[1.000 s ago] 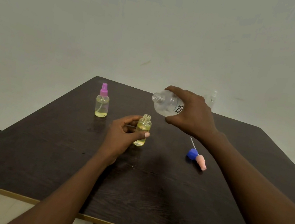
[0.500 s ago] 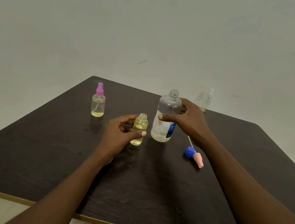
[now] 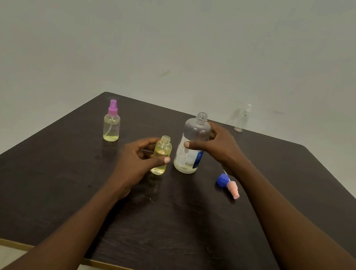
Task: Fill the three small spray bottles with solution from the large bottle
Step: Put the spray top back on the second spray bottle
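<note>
My left hand [image 3: 136,162] grips a small uncapped spray bottle [image 3: 161,153] of yellow liquid that stands on the dark table [image 3: 42,194]. Just right of it the large clear bottle [image 3: 189,151] stands upright and uncapped, with a little liquid at its bottom. My right hand [image 3: 220,147] wraps round its upper body, thumb across the front. A second small bottle [image 3: 111,127] with a purple spray cap holds yellow liquid at the left. A third, clear small bottle [image 3: 242,120] stands at the table's far edge.
A blue cap [image 3: 222,180] and a pink spray head [image 3: 232,189] with its tube lie on the table right of the large bottle, under my right forearm. A plain wall rises behind the table. Something white lies on the floor at far left.
The large bottle was tilted in the air in my right hand; it came down and now stands upright on the table. My left hand kept its hold on the small bottle.
</note>
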